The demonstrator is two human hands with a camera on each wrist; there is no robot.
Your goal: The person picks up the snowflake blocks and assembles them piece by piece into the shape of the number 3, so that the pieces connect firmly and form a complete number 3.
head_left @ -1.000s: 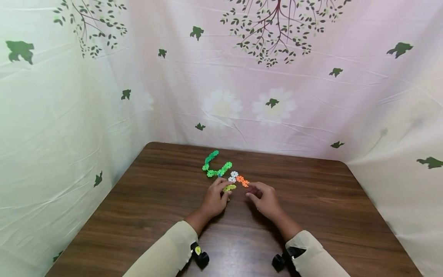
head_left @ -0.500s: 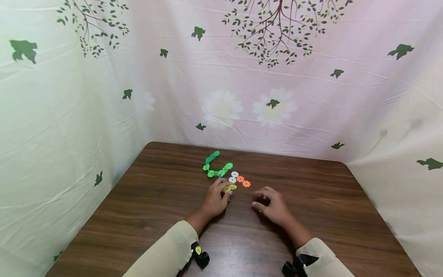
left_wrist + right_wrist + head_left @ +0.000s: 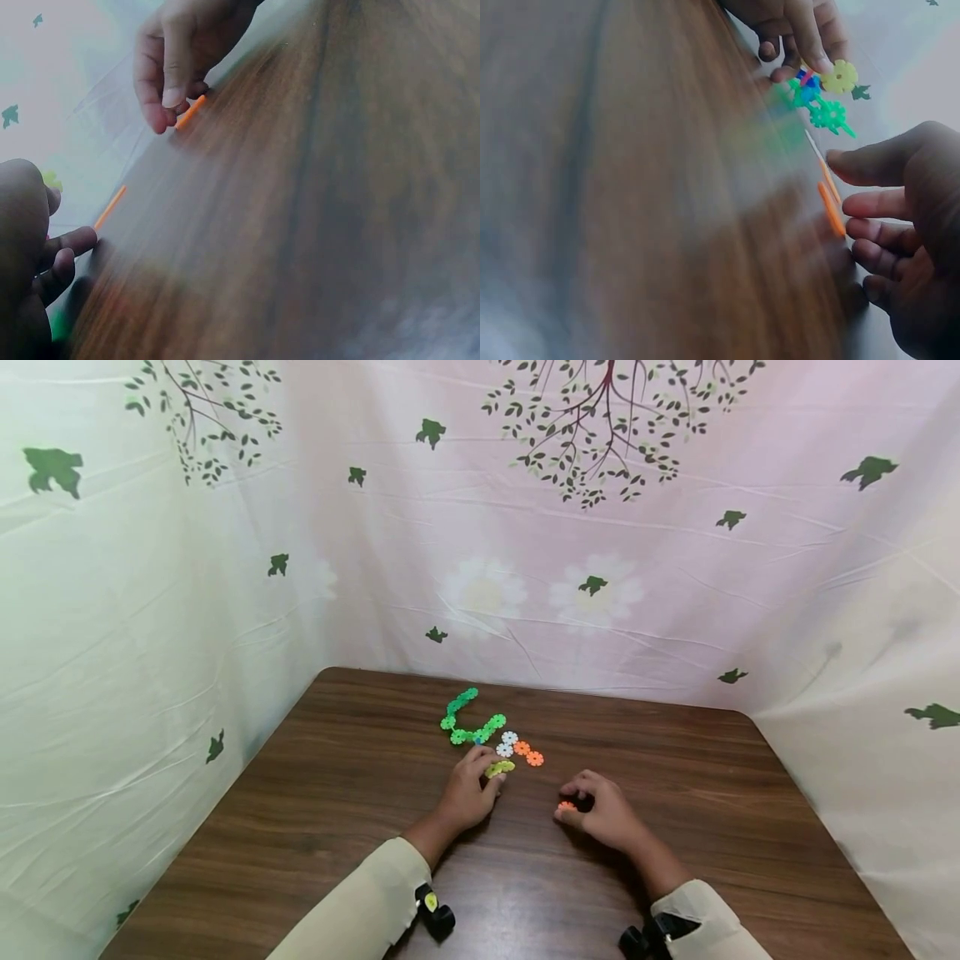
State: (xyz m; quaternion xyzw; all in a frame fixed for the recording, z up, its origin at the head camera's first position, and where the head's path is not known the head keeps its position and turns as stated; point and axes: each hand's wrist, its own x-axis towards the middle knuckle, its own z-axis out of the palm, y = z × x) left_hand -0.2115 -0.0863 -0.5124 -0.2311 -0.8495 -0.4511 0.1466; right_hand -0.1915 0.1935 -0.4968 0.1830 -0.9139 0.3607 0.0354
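My left hand point(image 3: 467, 789) pinches a yellow flower-shaped snowflake disc piece point(image 3: 500, 768) between thumb and fingers; blue and red bits show behind it in the right wrist view. My right hand point(image 3: 606, 810) is low over the table, thumb and fingers apart, around a loose orange snowflake disc point(image 3: 567, 807) that lies flat on the wood. Its thumb tip overlaps the disc in the head view, and whether it touches is unclear. In the left wrist view this orange disc point(image 3: 190, 111) shows edge-on beside the right fingers point(image 3: 154, 116).
Beyond the hands lie a curved chain of green discs point(image 3: 458, 737), two white discs point(image 3: 506, 749) and two orange discs point(image 3: 535, 758). A brown wooden table point(image 3: 337, 760) carries everything. Printed cloth point(image 3: 525, 527) hangs around its back and sides.
My right hand has moved right and toward me, away from the two orange discs, and the loose orange disc has come into view by its thumb. My left hand has barely moved.
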